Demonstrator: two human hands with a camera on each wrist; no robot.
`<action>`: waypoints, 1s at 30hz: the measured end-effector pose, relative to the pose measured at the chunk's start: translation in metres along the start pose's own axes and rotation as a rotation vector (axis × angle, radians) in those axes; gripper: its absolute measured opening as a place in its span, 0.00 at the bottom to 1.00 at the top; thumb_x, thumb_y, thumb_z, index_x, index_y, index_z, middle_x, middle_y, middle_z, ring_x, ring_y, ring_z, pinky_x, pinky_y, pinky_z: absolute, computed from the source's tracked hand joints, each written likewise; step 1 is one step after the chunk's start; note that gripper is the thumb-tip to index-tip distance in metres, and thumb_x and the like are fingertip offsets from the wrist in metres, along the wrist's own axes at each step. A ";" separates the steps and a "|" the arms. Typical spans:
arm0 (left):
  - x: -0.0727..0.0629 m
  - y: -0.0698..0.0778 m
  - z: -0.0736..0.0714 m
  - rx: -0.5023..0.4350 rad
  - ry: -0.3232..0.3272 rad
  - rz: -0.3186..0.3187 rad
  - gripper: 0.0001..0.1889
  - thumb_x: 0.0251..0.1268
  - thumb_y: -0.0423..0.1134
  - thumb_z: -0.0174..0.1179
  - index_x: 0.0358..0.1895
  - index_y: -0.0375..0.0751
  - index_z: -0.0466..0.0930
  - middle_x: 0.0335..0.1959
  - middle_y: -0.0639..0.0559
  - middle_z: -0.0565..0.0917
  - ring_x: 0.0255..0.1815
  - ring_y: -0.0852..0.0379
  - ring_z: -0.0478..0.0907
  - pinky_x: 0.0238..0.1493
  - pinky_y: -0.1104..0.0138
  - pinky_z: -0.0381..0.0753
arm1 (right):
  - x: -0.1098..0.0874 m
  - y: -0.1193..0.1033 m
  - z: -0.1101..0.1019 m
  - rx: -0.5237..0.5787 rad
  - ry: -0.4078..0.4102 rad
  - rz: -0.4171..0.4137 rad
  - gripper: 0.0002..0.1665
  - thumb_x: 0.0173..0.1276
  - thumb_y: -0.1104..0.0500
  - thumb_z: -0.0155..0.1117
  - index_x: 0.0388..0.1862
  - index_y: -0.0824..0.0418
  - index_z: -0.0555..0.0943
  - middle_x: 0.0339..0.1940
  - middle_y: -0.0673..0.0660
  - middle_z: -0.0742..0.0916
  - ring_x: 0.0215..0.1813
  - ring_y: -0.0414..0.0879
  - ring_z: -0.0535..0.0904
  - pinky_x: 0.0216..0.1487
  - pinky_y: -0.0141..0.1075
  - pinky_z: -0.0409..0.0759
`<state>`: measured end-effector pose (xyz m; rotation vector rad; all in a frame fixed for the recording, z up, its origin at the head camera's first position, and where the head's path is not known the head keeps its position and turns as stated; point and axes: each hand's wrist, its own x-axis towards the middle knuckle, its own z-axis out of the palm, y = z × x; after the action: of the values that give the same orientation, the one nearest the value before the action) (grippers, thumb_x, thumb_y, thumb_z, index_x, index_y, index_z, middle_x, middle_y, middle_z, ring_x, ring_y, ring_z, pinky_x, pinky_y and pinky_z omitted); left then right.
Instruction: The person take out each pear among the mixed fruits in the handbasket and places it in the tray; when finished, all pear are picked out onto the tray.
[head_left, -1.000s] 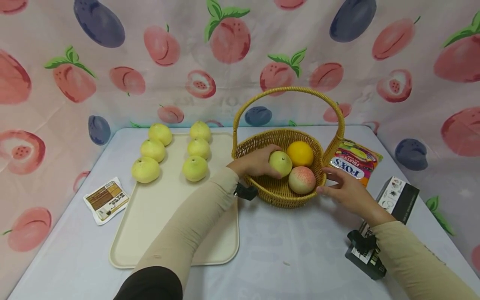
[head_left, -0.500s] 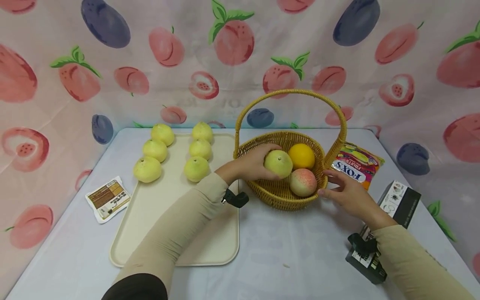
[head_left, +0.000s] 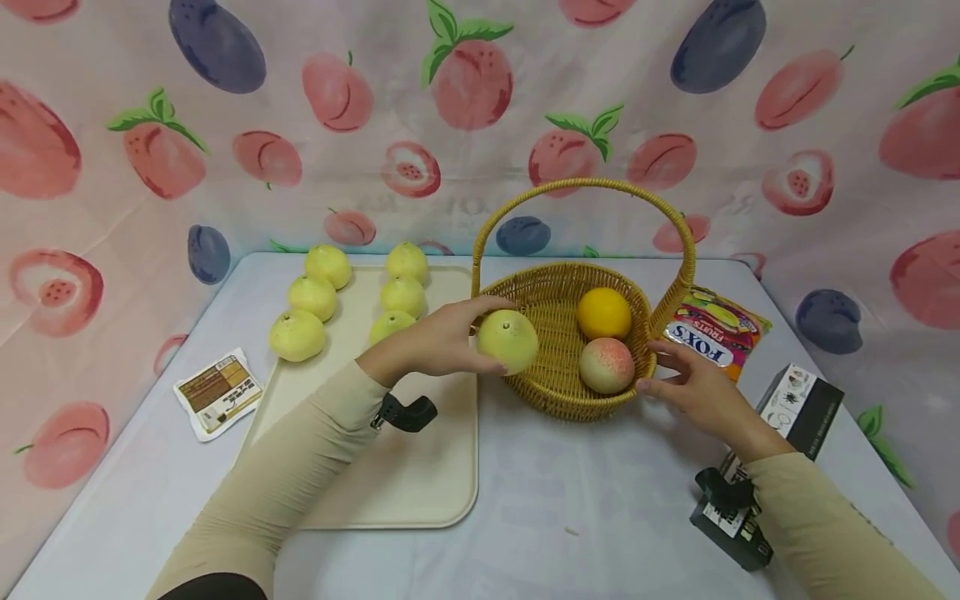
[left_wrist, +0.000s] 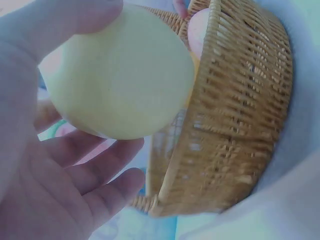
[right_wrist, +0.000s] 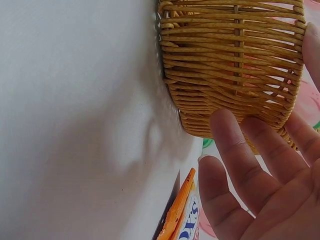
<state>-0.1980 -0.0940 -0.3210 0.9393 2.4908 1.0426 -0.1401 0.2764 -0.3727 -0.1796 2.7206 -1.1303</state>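
My left hand point(head_left: 431, 343) grips a round yellow-green fruit point(head_left: 507, 342), thumb on one side and fingers around the other. That fruit is at the left rim of the wicker basket point(head_left: 551, 304); the left wrist view has it beside the basket's wall point(left_wrist: 235, 115). Inside the basket lie an orange point(head_left: 603, 313) and a peach point(head_left: 607, 367). At the basket's right side, my right hand point(head_left: 697, 387) touches the rim and outer wall with fairly straight fingers, as the right wrist view confirms. No other thing is in the right hand.
Left of the basket lies a beige tray point(head_left: 390, 475) with several similar yellow-green fruits point(head_left: 297, 336) in two rows. The left hand partly covers one. A small packet point(head_left: 218, 394) lies further left. A FOX'S candy bag point(head_left: 716, 329) and a black-and-white box point(head_left: 802, 408) are at right.
The left hand has lifted the yellow-green fruit from inside the basket and carried it left to the rim. The right hand stays at the basket's right side.
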 end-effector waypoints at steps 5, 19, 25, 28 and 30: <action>-0.022 -0.006 -0.011 -0.063 0.054 -0.002 0.43 0.53 0.44 0.75 0.71 0.38 0.64 0.62 0.46 0.75 0.61 0.47 0.73 0.62 0.53 0.74 | 0.001 0.000 0.000 0.003 -0.004 0.000 0.47 0.70 0.42 0.66 0.78 0.63 0.60 0.70 0.72 0.72 0.59 0.66 0.77 0.51 0.55 0.81; -0.085 -0.029 -0.041 -0.091 0.201 -0.205 0.42 0.55 0.43 0.76 0.68 0.37 0.62 0.64 0.41 0.73 0.68 0.41 0.69 0.67 0.48 0.68 | 0.002 0.001 0.000 -0.007 0.002 -0.006 0.48 0.70 0.42 0.66 0.78 0.64 0.60 0.71 0.71 0.71 0.60 0.67 0.77 0.53 0.56 0.80; -0.103 -0.039 -0.051 -0.132 0.261 -0.200 0.41 0.57 0.38 0.75 0.69 0.32 0.61 0.65 0.39 0.71 0.67 0.41 0.70 0.67 0.49 0.69 | 0.002 0.001 -0.001 -0.005 -0.001 -0.011 0.48 0.70 0.41 0.66 0.78 0.64 0.60 0.70 0.72 0.72 0.59 0.66 0.77 0.52 0.56 0.81; -0.113 -0.043 -0.054 -0.139 0.304 -0.214 0.41 0.58 0.37 0.75 0.70 0.32 0.62 0.66 0.39 0.70 0.66 0.40 0.70 0.67 0.49 0.69 | 0.002 0.001 0.000 -0.002 -0.001 -0.009 0.49 0.70 0.41 0.66 0.78 0.64 0.60 0.70 0.72 0.72 0.59 0.67 0.77 0.52 0.56 0.81; -0.119 -0.046 -0.056 -0.133 0.334 -0.229 0.40 0.58 0.37 0.74 0.71 0.33 0.62 0.67 0.40 0.70 0.66 0.40 0.70 0.67 0.50 0.69 | 0.002 0.001 0.001 -0.006 0.002 -0.010 0.48 0.69 0.41 0.67 0.78 0.64 0.61 0.69 0.72 0.72 0.58 0.66 0.78 0.52 0.56 0.81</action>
<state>-0.1567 -0.2263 -0.3138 0.4577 2.6671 1.3571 -0.1422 0.2765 -0.3744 -0.1927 2.7280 -1.1258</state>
